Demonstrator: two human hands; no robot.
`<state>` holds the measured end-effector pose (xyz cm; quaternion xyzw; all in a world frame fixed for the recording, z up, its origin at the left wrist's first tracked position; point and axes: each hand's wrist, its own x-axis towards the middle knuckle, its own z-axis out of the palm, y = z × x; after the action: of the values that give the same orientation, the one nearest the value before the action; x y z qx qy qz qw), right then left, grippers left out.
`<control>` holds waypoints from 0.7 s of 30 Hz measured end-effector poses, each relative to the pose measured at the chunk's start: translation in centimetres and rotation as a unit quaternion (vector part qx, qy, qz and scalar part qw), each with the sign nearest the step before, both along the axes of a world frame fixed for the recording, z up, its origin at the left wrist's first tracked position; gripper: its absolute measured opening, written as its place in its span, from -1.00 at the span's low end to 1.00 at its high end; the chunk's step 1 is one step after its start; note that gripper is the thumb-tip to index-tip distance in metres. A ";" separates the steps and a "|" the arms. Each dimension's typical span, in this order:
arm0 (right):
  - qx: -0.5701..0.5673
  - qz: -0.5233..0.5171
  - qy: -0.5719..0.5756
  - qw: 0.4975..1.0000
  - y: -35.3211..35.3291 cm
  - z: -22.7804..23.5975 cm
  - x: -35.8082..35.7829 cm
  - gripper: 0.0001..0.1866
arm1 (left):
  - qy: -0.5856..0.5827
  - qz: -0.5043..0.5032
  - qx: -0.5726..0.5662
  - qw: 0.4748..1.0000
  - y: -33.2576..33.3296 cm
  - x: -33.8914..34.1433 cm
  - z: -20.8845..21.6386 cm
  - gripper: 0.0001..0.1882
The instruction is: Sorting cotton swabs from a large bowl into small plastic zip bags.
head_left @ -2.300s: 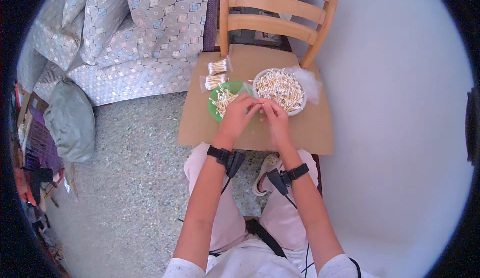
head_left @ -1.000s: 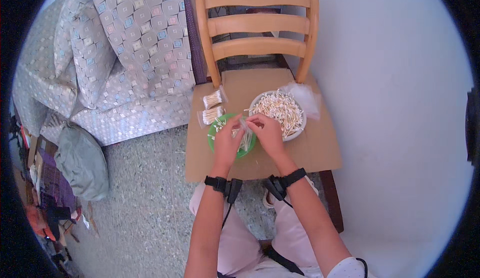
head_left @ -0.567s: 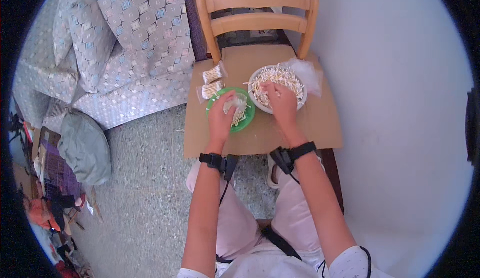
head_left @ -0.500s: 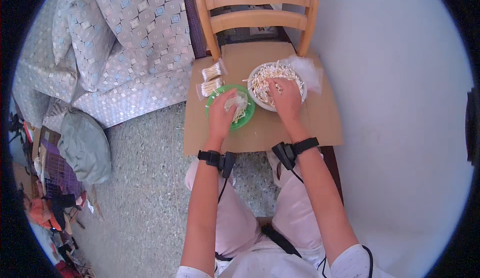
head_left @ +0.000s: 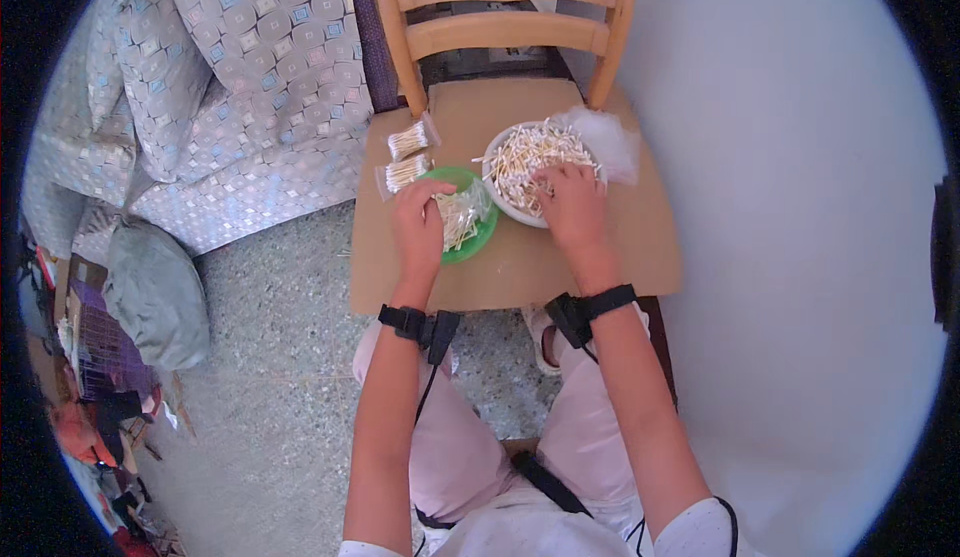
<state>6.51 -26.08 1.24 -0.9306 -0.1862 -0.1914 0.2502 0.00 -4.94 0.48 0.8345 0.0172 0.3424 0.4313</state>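
A white bowl (head_left: pixel 493 197) heaped with cotton swabs (head_left: pixel 535 157) stands on the chair seat. My right hand (head_left: pixel 578 207) reaches over its near right side, with curled fingers gathering swabs from the heap. To its left is a green bowl (head_left: pixel 480 242) holding loose swabs and a clear plastic bag (head_left: pixel 474 202). At that bowl's left edge is my left hand (head_left: pixel 415 225), its thumb and fingers apart and no held item visible. Two small clear packs of swabs, a far pack (head_left: pixel 408 142) and a near pack (head_left: pixel 406 174), lie beyond the green bowl.
Cardboard (head_left: pixel 600 267) covers the wooden chair's seat, below a slatted backrest (head_left: pixel 505 32). Clear plastic bags (head_left: pixel 605 142) lie behind the white bowl. A wall (head_left: pixel 790 257) is close on the right. A patterned bed (head_left: pixel 270 177) and a grey-green bag (head_left: pixel 155 297) are on the left.
My left hand has drawn back leftward from the plastic bag to the green bowl's edge. My right hand stays at the white bowl, its fingers shifting over the swabs. The view has shifted slightly.
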 end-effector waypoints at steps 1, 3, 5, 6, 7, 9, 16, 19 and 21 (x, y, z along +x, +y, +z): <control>-0.010 -0.016 0.008 1.000 0.1 -0.1 0.0 -0.83 | -0.002 0.000 -0.003 1.000 -0.1 0.2 0.1 -0.71; -0.021 -0.034 0.016 0.999 0.5 -0.2 0.2 -0.85 | 0.016 -0.007 -0.004 1.000 -0.3 0.5 0.3 -0.74; -0.002 -0.095 -0.007 0.995 0.7 -0.4 0.2 -0.88 | 0.021 -0.021 -0.009 1.000 -0.6 0.6 0.4 -0.75; -0.001 -0.093 -0.006 0.996 0.9 -0.4 0.2 -0.88 | 0.024 -0.029 -0.011 0.999 -0.5 0.5 0.4 -0.76; 0.030 -0.096 -0.043 0.994 1.1 -0.3 0.1 -0.88 | 0.025 -0.027 -0.010 0.999 -0.2 0.5 0.3 -0.76; 0.060 -0.098 -0.078 0.990 1.4 0.2 0.0 -0.88 | 0.046 -0.074 0.021 0.996 0.3 0.4 0.0 -0.80; 0.433 0.057 0.098 0.894 1.7 -0.6 1.0 -0.82 | 0.119 -0.215 0.055 0.968 -2.9 0.2 0.0 -0.77; 0.451 0.127 0.153 0.870 1.9 -0.3 0.3 -0.81 | 0.057 -0.179 0.154 0.970 -3.1 0.1 0.2 -0.75; 0.410 0.158 0.175 0.881 2.2 0.1 -0.1 -0.80 | 0.103 -0.213 -0.029 0.971 -3.4 0.0 0.1 -0.73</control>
<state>6.38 -23.88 1.35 -0.7214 -0.1894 -0.0428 0.6647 -0.03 -8.31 0.58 0.8371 -0.1064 0.1540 0.5140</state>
